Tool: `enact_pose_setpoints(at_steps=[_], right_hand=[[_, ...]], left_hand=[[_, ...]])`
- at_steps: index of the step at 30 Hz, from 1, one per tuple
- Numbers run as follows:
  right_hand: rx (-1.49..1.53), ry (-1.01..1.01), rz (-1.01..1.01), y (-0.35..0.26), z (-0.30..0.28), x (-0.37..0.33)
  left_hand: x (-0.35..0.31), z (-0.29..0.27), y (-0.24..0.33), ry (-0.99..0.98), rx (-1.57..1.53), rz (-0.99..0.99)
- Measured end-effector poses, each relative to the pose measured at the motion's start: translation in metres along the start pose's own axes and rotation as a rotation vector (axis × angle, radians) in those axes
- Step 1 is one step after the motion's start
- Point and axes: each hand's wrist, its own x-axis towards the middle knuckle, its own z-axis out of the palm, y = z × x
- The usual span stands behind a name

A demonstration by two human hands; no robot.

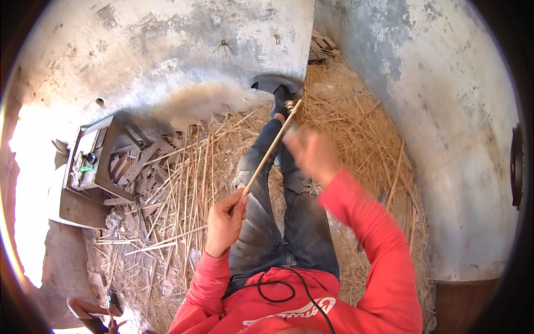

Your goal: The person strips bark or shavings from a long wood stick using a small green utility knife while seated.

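Fingers (236,207) of the left hand (224,222) are curled tight around the lower end of a long, pale reed stalk (272,147), which slants up and away over the person's lap toward the dark shoe (280,100) at the far end of the outstretched legs. The right hand (311,153) is blurred with motion just beside the stalk's upper half; its fingers look partly curled, but whether they grip the stalk, or anything else, cannot be told. A frayed tuft shows at the stalk's far tip. Loose straw (183,183) is heaped on the floor on both sides of the legs, and a small wooden box frame (94,158) lies well apart to the left, against the plastered wall (167,55).

By the look of it, the step in hand is working one stalk along its length, stripping or smoothing it. A next move would call for a steady left grip while the right hand finds firm contact on the stalk.
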Motion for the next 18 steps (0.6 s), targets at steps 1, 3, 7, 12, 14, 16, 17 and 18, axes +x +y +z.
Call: enact_pose_setpoints(at_steps=[1,3,7,12,14,16,17,18], right_hand=[[0.104,0.069,0.113,0.034,-0.019,0.026],[-0.106,0.095,0.4,0.096,-0.047,0.047],[0.061,0.083,0.074,0.026,-0.036,0.005],[0.041,-0.193,-0.193,-0.047,0.015,-0.069],[0.068,-0.163,-0.137,-0.038,0.02,-0.059],[0.116,-0.088,0.049,-0.017,0.009,-0.024],[0.113,-0.109,0.042,-0.017,0.006,-0.025],[0.111,-0.13,0.035,-0.019,0.001,-0.025]], left_hand=[[-0.001,-0.002,-0.002,-0.01,-0.01,0.012],[-0.009,-0.005,-0.004,-0.021,0.036,0.008],[-0.002,-0.004,-0.023,0.108,0.094,0.05],[0.008,0.018,-0.008,0.145,0.127,0.114],[0.005,0.017,-0.001,0.173,0.212,0.115],[-0.001,0.012,0.0,0.19,0.241,0.099],[-0.004,0.013,-0.004,0.18,0.217,0.091],[-0.006,0.014,-0.01,0.171,0.192,0.083]])
